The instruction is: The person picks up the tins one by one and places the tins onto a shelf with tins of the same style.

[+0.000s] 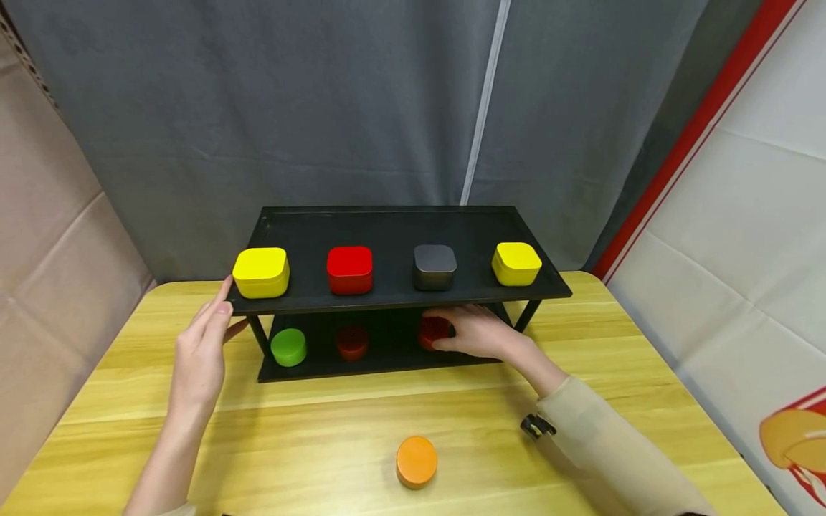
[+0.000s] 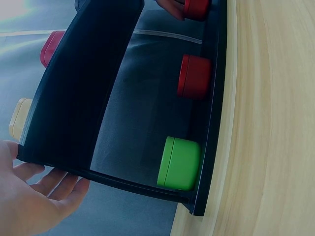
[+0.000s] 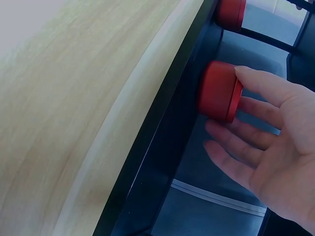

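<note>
A black two-tier shelf (image 1: 393,228) stands on the wooden table. My left hand (image 1: 201,355) holds the left front corner of its upper tier; in the left wrist view, the thumb lies on one side of the edge and the fingers on the other. Reaching between the tiers from the right, my right hand (image 1: 476,333) holds a round red tin (image 3: 216,93) by its lid end, thumb and fingers around it. That tin sits on the lower tier. Left of it are another round red tin (image 1: 352,344) and a round green tin (image 1: 288,348).
Along the upper tier stand a yellow square tin (image 1: 261,274), a red square tin (image 1: 350,271), a dark grey tin (image 1: 435,268) and a second yellow tin (image 1: 516,264). A round orange tin (image 1: 416,462) rests on the table (image 1: 310,437) in front. Behind hangs a grey curtain (image 1: 323,107).
</note>
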`<state>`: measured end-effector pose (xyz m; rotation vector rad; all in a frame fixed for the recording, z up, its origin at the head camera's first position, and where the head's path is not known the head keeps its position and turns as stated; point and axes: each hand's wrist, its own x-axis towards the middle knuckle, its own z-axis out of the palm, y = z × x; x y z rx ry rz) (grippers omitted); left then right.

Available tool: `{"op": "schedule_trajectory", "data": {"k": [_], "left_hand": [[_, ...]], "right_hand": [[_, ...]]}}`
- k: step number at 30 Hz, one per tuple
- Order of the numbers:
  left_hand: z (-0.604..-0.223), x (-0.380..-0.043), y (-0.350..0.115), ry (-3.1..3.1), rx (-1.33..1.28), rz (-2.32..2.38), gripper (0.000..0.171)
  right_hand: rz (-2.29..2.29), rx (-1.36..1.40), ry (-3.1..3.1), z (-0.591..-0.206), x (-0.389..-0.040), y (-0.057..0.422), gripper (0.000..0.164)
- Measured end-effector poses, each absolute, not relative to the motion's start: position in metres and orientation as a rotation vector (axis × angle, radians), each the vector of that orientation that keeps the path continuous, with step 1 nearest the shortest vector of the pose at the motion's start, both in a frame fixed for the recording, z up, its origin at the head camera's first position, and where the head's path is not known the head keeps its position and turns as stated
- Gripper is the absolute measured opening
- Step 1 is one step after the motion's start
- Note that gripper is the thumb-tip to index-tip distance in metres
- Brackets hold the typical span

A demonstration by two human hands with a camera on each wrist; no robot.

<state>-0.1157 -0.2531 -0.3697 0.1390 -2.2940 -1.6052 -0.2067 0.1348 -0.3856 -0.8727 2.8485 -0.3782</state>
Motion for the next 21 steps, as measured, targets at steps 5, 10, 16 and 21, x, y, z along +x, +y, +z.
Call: {"op": "schedule_trajectory", "data": {"k": [5,10,16,21], "left_hand": [[-0.37,-0.1157,-0.2537,-2.281,0.126,-1.621,0.046],[-0.37,-0.1158,-0.2535,-2.285,0.128,-1.614,0.046],[-0.3704,-0.1159,-0.2536,-2.286,0.121,-1.611,0.045],[-0.3709,-0.1158,-0.2537,-2.28,0.115,-1.617,0.046]], "right_hand": [[-0.358,-0.834,2.833,-0.3867,-0.2081,0.1323,0.056],[-0.336,-0.821,2.825,-0.3895,-0.2096,0.1303,0.055],[-0.332,-0.805,2.803,-0.3926,-0.2113,0.1284,0.054],[-0.326,-0.802,2.79,-0.394,-0.212,0.1279,0.054]]}}
